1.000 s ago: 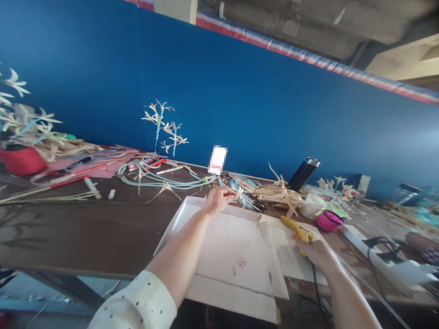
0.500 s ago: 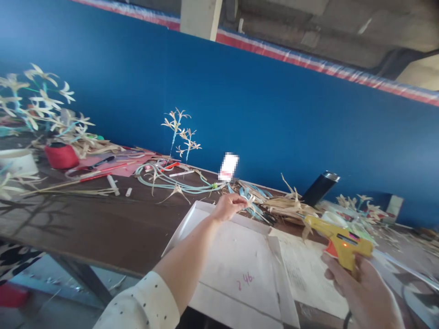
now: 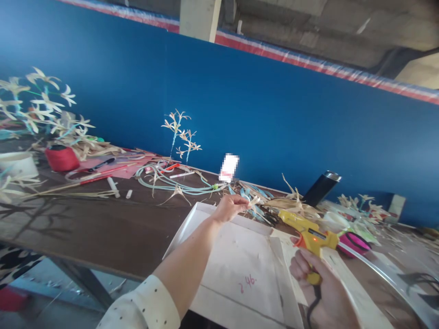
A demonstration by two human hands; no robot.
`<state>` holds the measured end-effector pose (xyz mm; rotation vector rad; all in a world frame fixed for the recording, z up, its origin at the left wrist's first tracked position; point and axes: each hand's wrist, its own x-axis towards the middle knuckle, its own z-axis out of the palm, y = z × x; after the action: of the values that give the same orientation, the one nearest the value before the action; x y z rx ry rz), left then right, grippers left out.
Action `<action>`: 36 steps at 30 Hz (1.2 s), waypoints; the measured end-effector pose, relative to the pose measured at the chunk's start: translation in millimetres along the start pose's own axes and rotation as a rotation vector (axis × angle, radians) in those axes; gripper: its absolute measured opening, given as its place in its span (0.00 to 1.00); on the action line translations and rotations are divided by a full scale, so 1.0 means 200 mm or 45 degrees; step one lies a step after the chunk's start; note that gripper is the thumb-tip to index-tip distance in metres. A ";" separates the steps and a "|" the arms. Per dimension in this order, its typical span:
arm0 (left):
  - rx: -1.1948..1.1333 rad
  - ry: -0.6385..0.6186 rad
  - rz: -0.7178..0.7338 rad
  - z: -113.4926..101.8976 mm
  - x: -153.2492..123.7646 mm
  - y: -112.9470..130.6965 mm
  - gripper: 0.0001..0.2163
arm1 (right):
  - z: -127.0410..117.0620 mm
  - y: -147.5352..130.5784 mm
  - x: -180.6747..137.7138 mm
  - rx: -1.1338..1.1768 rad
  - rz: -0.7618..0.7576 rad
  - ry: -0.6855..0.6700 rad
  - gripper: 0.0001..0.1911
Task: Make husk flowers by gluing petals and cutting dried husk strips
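My left hand (image 3: 230, 208) reaches forward over the far edge of a flat white cardboard box (image 3: 236, 260) and pinches a small straw flower (image 3: 254, 202). My right hand (image 3: 317, 285) is wrapped round the grip of a yellow and orange glue gun (image 3: 308, 235), whose nozzle points left toward the flower, still a short way from it. A small light glows on the gun's body. A black cord hangs down from the gun under my right hand.
A pile of straw strips and blue petals (image 3: 277, 203) lies behind the box, with a black flask (image 3: 320, 188) and a pink round object (image 3: 355, 243) to the right. Finished straw flower stems (image 3: 178, 135), teal tubing (image 3: 171, 180) and a red pot (image 3: 62, 157) sit along the blue wall.
My right hand has lifted the glue gun off the table and brought it left and lower, nozzle turned toward the flower. My left hand has kept its pinch in nearly the same spot.
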<state>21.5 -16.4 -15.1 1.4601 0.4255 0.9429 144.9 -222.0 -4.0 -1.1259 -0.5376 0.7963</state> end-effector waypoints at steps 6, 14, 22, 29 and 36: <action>-0.011 -0.031 0.027 0.00 0.01 -0.02 0.17 | 0.07 0.01 -0.01 0.117 0.069 -0.024 0.14; -0.057 -0.069 -0.097 0.01 -0.02 0.02 0.16 | 0.11 0.04 -0.03 -0.332 -0.203 -0.008 0.11; -0.127 -0.113 -0.150 0.02 -0.02 0.01 0.15 | 0.12 0.04 -0.02 -0.674 -0.321 0.092 0.16; -0.149 -0.158 -0.139 0.02 -0.01 0.01 0.14 | 0.10 0.06 -0.02 -0.777 -0.325 0.084 0.16; -0.184 -0.144 -0.176 0.02 -0.01 0.03 0.15 | 0.12 0.01 -0.03 -0.831 -0.243 0.067 0.15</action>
<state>21.1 -21.9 -9.6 1.3282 0.3625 0.7614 122.7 -212.2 2.2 -1.6562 -0.8818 0.4253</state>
